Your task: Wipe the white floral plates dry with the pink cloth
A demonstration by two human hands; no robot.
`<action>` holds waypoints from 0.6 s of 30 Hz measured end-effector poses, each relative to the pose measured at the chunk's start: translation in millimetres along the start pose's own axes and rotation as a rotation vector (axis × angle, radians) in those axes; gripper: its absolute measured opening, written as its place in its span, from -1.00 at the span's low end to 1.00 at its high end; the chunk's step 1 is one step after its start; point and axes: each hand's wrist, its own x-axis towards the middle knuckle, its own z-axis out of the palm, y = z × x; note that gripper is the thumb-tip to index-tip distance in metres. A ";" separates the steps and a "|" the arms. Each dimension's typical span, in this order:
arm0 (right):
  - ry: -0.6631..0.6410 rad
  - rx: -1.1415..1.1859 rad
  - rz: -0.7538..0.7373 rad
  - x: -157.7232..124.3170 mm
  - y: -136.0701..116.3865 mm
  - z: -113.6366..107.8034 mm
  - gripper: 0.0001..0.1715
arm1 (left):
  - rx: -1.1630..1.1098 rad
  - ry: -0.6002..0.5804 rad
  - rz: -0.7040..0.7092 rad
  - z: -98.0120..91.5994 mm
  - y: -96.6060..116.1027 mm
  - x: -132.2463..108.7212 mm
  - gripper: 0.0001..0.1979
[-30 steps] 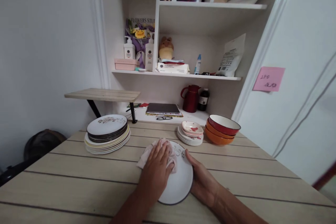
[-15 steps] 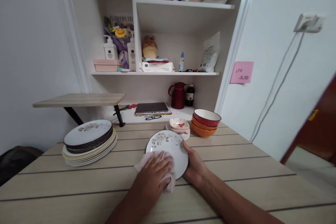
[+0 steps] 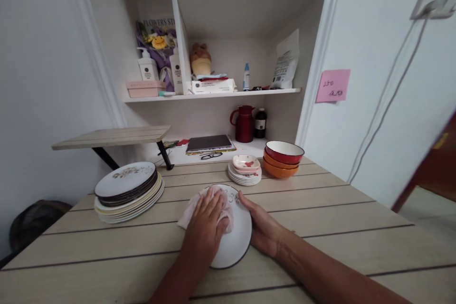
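A white plate (image 3: 237, 237) with a dark rim and a flower pattern is held just above the table, tilted toward me. Its right edge is in the grip of my right hand (image 3: 265, 228), thumb on top and fingers underneath. My left hand (image 3: 204, 221) presses a pale pink cloth (image 3: 188, 211) onto the plate's upper left face, fingers stretched over it. Under the cloth, much of the flower pattern is hidden.
On the wooden table (image 3: 320, 251) stand a stack of plates (image 3: 128, 190) at left, small pink-patterned dishes (image 3: 245, 171) and stacked red and orange bowls (image 3: 283, 159). Behind are a laptop (image 3: 209, 143), glasses (image 3: 211, 156) and a dark red jug (image 3: 244, 124). A small raised shelf (image 3: 114, 136) overhangs the left side.
My left hand has slid the cloth up the plate, covering more of the flowers. The plate sits slightly lower in view and is turned a little. The camera view has shifted.
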 end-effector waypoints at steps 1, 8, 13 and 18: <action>-0.002 0.006 0.004 -0.1 0.4 0.2 -0.37 | -0.018 -0.026 0.034 -1.0 2.9 0.9 -0.45; -0.061 0.074 0.015 1.9 -5.3 -5.8 -0.28 | -0.107 -0.206 0.230 -12.3 20.3 1.1 -0.41; 0.019 0.143 -0.085 2.7 -21.4 -13.0 -0.31 | -0.026 -0.200 0.230 -10.3 12.5 -5.0 -0.50; 0.105 0.118 -0.120 -0.8 -27.8 -11.5 -0.32 | 0.173 -0.011 0.068 -2.8 -10.5 -7.9 -0.59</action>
